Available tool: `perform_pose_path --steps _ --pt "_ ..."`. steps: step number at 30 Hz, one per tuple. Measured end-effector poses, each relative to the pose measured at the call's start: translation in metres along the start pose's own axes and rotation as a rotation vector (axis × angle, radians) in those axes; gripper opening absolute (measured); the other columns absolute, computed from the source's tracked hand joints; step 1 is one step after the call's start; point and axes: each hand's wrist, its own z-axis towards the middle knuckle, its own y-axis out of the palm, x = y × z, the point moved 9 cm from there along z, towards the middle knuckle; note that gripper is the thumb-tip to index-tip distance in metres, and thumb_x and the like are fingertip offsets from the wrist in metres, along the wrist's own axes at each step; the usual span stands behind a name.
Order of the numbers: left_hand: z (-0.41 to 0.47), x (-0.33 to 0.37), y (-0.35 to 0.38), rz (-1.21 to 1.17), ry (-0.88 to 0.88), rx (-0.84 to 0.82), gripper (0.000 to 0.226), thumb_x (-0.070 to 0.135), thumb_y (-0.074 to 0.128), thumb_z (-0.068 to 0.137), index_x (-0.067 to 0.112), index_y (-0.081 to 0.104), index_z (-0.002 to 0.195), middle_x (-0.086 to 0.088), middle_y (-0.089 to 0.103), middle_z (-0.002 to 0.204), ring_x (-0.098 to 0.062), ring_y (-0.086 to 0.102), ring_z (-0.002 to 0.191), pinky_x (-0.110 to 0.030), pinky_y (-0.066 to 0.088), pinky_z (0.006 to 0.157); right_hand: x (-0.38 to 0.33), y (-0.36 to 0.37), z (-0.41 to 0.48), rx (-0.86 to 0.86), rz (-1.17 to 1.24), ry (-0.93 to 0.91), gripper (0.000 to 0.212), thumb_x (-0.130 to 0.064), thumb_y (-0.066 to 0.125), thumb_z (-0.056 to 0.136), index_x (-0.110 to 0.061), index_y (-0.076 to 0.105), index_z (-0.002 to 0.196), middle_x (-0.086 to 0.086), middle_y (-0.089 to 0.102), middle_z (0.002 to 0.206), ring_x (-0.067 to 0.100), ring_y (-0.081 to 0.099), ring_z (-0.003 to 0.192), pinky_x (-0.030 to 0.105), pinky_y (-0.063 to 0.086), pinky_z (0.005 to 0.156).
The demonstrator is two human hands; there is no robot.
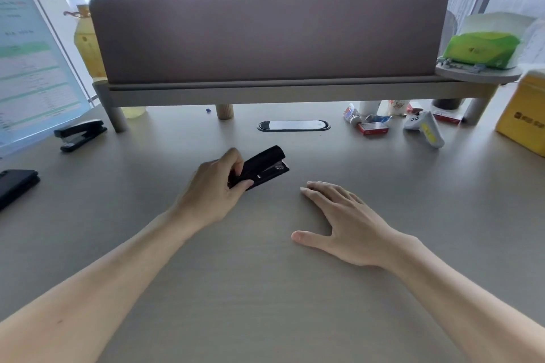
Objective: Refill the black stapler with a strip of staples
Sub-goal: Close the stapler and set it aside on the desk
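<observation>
Stapler (261,169) in left hand (213,188); second stapler (80,134) far left.

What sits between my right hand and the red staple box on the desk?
Nothing visible. The right hand lies flat and empty on the desk; bare desktop runs from it to the red staple box. The left hand holds the black stapler off to the side.

Your left hand (216,186) reaches toward twelve o'clock, forearm bare, fingers curled and thumb pressed in, gripping the rear end of the black stapler (261,169). Your right hand (345,222) lies flat, palm down, fingers extended together toward ten o'clock, thumb splayed out toward nine o'clock, holding nothing.
</observation>
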Motion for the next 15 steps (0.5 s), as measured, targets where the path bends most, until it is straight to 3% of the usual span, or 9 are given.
perform_pose_path --steps 8,15 --pt "0.059 -0.031 0.017 0.183 -0.099 0.059 0.031 0.027 0.072 0.090 0.019 0.042 0.086 -0.005 0.064 0.078 -0.037 0.057 0.068 -0.035 0.038 0.058 -0.004 0.000 0.015 -0.019 -0.029 -0.028 0.115 -0.096 0.016 0.069 -0.036 0.017 0.166 -0.017 0.011 0.175 0.004 0.002 0.161 0.030 0.001 0.131" --pt "0.076 -0.046 0.029 0.172 -0.126 0.132 0.030 0.026 0.071 0.090 0.014 0.043 0.088 -0.004 0.060 0.077 -0.037 0.056 0.070 -0.036 0.039 0.061 -0.004 0.000 0.022 -0.021 -0.057 -0.053 0.113 -0.096 0.013 0.070 -0.036 0.015 0.166 -0.017 0.008 0.175 0.003 -0.001 0.161 0.031 -0.003 0.131"
